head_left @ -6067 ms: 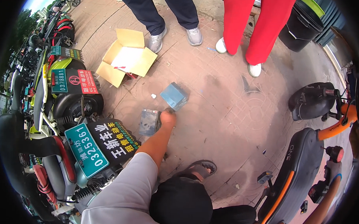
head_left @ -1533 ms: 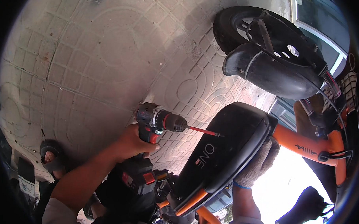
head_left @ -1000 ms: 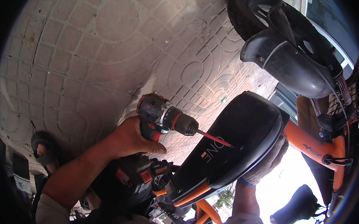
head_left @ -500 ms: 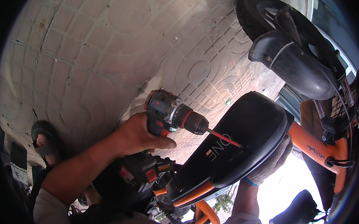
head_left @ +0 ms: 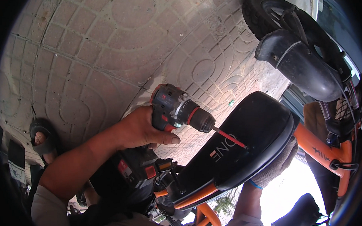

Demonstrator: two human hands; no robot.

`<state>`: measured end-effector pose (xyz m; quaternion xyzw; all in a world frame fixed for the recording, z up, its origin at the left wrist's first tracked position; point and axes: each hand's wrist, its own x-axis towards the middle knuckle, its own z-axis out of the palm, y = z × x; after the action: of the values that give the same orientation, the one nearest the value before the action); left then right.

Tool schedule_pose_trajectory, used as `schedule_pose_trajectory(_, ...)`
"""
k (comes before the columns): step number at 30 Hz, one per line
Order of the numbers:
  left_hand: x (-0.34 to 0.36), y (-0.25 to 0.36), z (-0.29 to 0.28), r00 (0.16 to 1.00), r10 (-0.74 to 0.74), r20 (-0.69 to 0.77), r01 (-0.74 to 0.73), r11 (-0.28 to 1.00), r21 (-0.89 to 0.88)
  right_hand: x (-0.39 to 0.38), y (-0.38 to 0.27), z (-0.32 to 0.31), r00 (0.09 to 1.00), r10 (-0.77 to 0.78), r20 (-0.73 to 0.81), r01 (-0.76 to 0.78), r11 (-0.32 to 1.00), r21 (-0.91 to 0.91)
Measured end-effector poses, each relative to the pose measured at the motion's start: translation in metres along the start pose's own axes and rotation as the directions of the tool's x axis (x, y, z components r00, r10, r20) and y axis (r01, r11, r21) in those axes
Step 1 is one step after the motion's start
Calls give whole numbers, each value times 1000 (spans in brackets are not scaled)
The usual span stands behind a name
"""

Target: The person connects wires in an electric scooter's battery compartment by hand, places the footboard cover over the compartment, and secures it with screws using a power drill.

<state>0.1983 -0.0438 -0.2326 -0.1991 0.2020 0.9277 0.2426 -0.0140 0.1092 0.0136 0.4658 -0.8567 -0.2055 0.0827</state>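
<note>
My left hand (head_left: 147, 132) is wrapped around the grip of a grey and black cordless drill (head_left: 168, 100). A long red driver bit (head_left: 231, 137) runs from its chuck, with its tip at the face of a glossy black side cover (head_left: 265, 120) on an orange-framed two-wheeler. Whether the tip sits in a screw is too small to tell. Below the grip shows the drill's battery pack (head_left: 131, 170). My right hand (head_left: 276, 165), in a grey knitted glove, lies against the lower right edge of the cover. Its fingers are hidden behind the cover.
A black wheel (head_left: 265, 16) and black mudguard (head_left: 303, 69) stand at upper right, near the orange frame tube (head_left: 319, 148). Patterned paving (head_left: 119, 55) spreads across the upper left. A sandalled foot (head_left: 44, 135) is at far left, and a dark handlebar-like part (head_left: 300, 212) at lower right.
The whole view has shifted slightly. The drill, its bit and the gloved hand keep nearly the same places against the cover.
</note>
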Motion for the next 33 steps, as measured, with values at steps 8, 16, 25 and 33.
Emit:
schedule_pose_trajectory(8, 1, 7, 2, 1000, -13, -10, 13, 1000, -21, -4, 1, -3, 999, 44, 0, -44, 999, 18)
schedule_pose_trajectory(16, 3, 5, 0, 1000, 15, -12, -16, 1000, -16, -2, -5, -1, 999, -23, 39, 27, 992, -122)
schedule_pose_trajectory(25, 11, 10, -1, 995, 94, -20, -93, 995, 32, -3, 2, -4, 998, 54, 31, -55, 998, 34)
schedule_pose_trajectory(33, 17, 17, 2, 999, -11, 38, 7, 996, 87, -14, 9, 3, 970, 243, 26, -241, 932, 272)
